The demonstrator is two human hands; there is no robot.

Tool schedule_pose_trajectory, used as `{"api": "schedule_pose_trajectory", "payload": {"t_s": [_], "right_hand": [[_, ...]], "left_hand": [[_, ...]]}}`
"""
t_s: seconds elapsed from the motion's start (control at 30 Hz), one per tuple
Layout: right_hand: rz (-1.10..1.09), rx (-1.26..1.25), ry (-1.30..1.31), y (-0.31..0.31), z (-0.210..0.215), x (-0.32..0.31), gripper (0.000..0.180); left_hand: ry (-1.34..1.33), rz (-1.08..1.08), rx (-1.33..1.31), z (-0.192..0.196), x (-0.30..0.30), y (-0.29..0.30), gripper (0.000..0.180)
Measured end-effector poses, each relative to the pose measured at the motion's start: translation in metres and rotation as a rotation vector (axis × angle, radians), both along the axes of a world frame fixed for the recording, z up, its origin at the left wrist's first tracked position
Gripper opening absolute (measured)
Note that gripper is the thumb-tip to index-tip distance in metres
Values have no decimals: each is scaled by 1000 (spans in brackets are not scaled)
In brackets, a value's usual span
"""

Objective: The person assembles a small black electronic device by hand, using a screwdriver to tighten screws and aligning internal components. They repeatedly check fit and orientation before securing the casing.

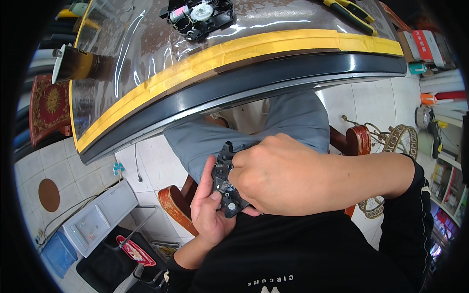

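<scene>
Above my lap, my left hand (210,210) grips a black plastic mechanism (231,207) from its left side and underneath, thumb on the near part. Small metal parts show on its face. My right hand (266,168) is closed over the mechanism's right side, with its fingers curled in. The back of that hand hides its fingertips, so whatever they pinch cannot be made out. On the table beyond lies another black mechanism (199,33) with a white gear, a small motor and thin wires. Pliers (351,15) with black and yellow handles rest at the table's far right.
The table's dark edge (244,80), lined with yellow tape (234,50), runs in front of my knees. A dark cup-like container (75,63) lies at its left corner. Wooden chair arms (177,207) flank me. Shelves and boxes (427,49) stand right; a white cabinet (100,222) sits lower left.
</scene>
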State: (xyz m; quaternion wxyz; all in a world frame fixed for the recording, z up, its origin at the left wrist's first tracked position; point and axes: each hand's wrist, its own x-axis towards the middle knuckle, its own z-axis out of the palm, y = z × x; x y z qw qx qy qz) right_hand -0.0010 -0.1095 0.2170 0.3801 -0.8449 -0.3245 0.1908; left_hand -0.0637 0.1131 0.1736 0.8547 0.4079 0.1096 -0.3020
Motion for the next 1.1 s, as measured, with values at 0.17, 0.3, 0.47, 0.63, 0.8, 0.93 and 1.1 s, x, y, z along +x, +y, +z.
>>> {"api": "schedule_pose_trajectory", "payload": {"t_s": [0.17, 0.3, 0.47, 0.63, 0.8, 0.93, 1.1], "right_hand": [[45, -50, 81, 2, -2, 2, 22], [36, -35, 76, 4, -5, 3, 16], [34, -25, 103, 5, -7, 3, 13], [37, -21, 114, 5, -8, 3, 13], [57, -23, 121, 3, -6, 2, 13], [70, -31, 118, 3, -4, 1, 14], [87, -2, 88, 1, -1, -1, 15]], "left_hand": [[35, -15, 195, 1, 2, 0, 76], [45, -16, 236, 0, 2, -1, 75], [55, -32, 210, -3, 1, 1, 77], [48, -70, 164, -4, 2, 4, 76], [43, -62, 222, -4, 1, 2, 74], [35, -64, 211, -3, 0, 1, 74], [25, -92, 259, 1, -2, 1, 74]]}}
